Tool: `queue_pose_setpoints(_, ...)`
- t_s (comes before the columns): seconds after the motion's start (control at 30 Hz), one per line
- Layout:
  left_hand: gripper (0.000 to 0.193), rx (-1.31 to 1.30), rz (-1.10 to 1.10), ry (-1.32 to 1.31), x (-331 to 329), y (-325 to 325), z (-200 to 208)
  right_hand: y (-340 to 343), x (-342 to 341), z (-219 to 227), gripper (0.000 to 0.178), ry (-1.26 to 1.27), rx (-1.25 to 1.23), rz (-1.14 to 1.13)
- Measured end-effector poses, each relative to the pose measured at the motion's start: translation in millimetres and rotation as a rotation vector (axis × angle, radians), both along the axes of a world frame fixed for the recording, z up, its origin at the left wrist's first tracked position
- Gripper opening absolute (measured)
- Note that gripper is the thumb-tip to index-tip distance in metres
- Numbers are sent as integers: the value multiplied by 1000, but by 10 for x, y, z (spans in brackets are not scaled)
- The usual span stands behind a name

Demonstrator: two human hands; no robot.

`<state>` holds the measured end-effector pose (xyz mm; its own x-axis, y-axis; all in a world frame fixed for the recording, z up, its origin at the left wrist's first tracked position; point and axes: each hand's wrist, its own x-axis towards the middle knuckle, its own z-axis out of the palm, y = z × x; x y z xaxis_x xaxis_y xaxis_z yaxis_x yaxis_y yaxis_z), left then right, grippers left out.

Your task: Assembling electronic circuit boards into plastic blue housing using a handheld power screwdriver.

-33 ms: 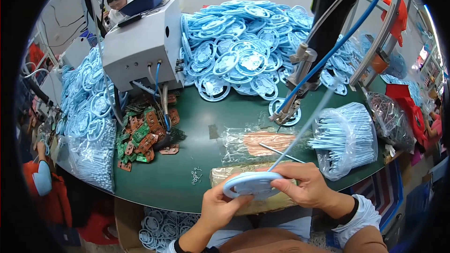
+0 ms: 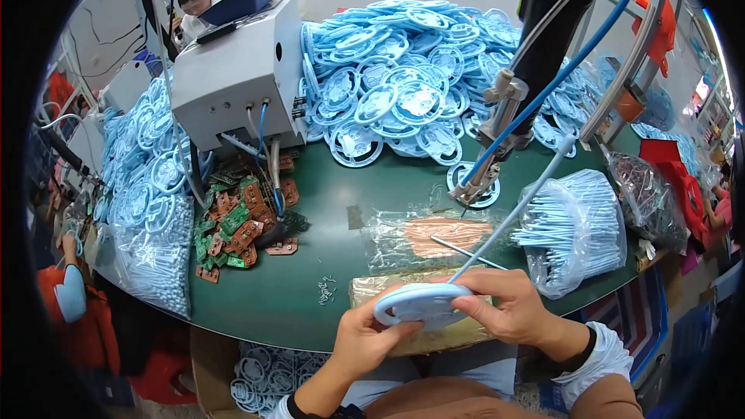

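With fingers of left hand [image 2: 363,341] and right hand [image 2: 506,310], pinching disc [image 2: 423,308] by rim. Held at worktop's [image 2: 322,209] near edge, below slanting stick [image 2: 542,174].

Green table [image 2: 326,202]: blue discs [image 2: 419,101], circuit boards [image 2: 242,234] heaped.

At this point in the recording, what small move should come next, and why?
Probably a gentle press by the right hand at the foot of the blue stick while the left hand steadies the blue disc: both hands grip the disc, the right one close to where the stick meets its edge, and how firmly it sits cannot be seen.
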<state>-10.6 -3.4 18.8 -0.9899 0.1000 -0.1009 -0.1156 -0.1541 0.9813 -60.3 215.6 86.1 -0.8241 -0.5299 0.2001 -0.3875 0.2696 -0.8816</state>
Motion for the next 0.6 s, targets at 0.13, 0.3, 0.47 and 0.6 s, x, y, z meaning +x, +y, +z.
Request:
queue_pose_setpoints(0.13, 62, -194, -92, 288, -167, -93, 269, 62, -49, -30, 28, 221, 54, 52)
queue_pose_setpoints(0.3, 64, -395, -355, 584, -276, -210, 307, -3, -2, -182, 33, 657, 248, 93)
queue_pose_setpoints(0.47, 80, -853, -414, 641, -132, -9, 61, 132, 137, -409, 23, 700, 316, 224)
queue_pose_setpoints(0.6, 92, -886, -426, 583, -92, -9, 131, 354, -501, 323, 21, 854, 82, -480)
